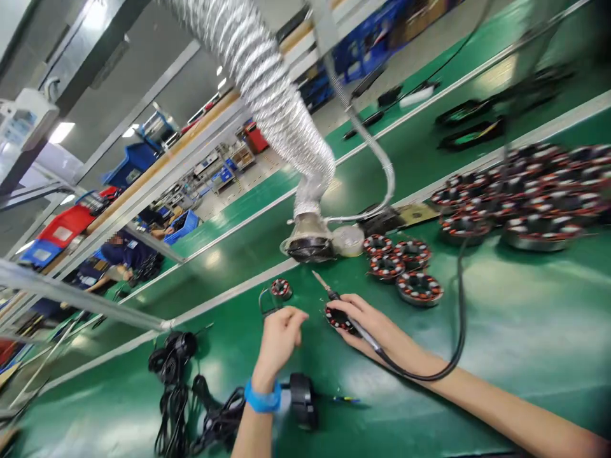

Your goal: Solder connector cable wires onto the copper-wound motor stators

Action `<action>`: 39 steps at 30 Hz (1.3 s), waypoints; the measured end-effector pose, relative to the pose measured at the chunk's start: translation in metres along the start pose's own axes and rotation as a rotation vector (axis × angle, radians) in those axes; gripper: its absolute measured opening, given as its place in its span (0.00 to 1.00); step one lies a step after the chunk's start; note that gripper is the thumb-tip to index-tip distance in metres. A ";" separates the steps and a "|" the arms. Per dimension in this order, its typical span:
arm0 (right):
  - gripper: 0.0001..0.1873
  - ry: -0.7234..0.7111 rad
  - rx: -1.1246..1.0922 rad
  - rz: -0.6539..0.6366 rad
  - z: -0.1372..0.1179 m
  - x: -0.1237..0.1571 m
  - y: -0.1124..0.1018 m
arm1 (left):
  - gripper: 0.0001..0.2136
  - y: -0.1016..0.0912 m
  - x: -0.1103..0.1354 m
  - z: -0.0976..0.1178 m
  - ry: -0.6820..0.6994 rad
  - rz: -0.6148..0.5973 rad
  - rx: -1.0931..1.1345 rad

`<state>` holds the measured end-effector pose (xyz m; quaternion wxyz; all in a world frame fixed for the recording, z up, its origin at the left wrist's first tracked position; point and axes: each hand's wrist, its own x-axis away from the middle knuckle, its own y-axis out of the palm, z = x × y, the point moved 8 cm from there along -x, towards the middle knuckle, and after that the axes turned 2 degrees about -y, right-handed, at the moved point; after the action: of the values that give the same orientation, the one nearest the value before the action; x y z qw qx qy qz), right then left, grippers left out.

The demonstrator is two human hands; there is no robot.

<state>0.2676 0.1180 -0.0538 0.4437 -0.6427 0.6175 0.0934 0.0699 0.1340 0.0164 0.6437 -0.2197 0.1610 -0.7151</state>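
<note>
My right hand (377, 327) is closed around a soldering iron (365, 334), whose tip points up and left. Under its fingers is a wound motor stator (338, 318), a ring with red and white windings; whether it is gripped or only touched is unclear. To the left, my left hand (282, 334), with a blue wristband (262, 397), is raised with fingers curled together; what they hold, if anything, is hidden. Just beyond it lies a small stator (281, 289) with thin wires beside it. A black round part (303, 401) with a wire end lies right of the left wrist.
Several stators (420, 289) stand on the green bench at right, with a larger blurred group (539, 191) behind. A foil exhaust duct (267, 95) hangs down to a hood (309, 238). Black cable bundles (174, 388) lie at left. The iron's cord (461, 305) loops over my right forearm.
</note>
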 end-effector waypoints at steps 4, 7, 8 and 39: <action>0.24 0.001 -0.148 -0.033 -0.006 0.008 0.026 | 0.14 0.022 -0.007 -0.018 -0.082 -0.097 -0.085; 0.22 -0.027 -0.169 -0.014 -0.010 0.009 0.031 | 0.12 0.022 -0.014 -0.038 -0.140 -0.132 -0.008; 0.21 -0.035 -0.152 -0.009 -0.011 0.008 0.031 | 0.11 0.021 -0.016 -0.042 -0.154 -0.123 0.021; 0.23 0.074 -0.213 -0.127 0.007 0.005 0.035 | 0.03 0.008 -0.018 -0.027 0.002 0.026 -0.191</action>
<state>0.2412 0.1251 -0.0770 0.3547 -0.7271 0.5781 0.1063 0.0635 0.1498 -0.0124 0.6290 -0.2773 0.2317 -0.6883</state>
